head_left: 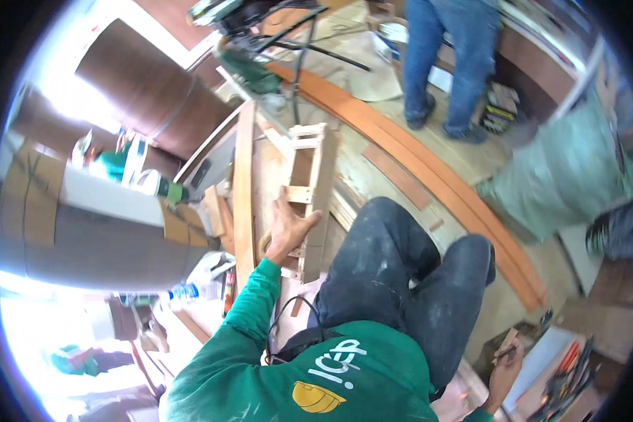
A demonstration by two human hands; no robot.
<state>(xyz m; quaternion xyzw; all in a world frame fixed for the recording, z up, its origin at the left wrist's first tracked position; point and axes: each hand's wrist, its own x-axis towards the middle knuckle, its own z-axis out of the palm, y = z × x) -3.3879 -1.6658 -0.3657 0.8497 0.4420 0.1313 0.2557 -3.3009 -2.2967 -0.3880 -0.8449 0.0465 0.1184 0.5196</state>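
A long, narrow wooden frame [322, 190] with short crosspieces stands by my left knee. My left hand [290, 226] grips its near half, fingers over a crosspiece and thumb across the side board. Far to the lower right, my right hand [508, 364] is closed at the fingertips near a small tan wood piece [505, 340]. A thin dark thing shows at those fingers, too small to make out. Beside that hand lie several hand tools [566, 380] with dark and orange handles. A pale wooden board [244, 190] runs along the frame's left side.
Long orange-brown boards [408, 148] curve across the floor ahead. A person in jeans [450, 56] stands beyond them. A black-legged stand [299, 63] is at the far side, a large brown roll [151, 84] far left, and a greenish wrapped bundle [555, 183] at right.
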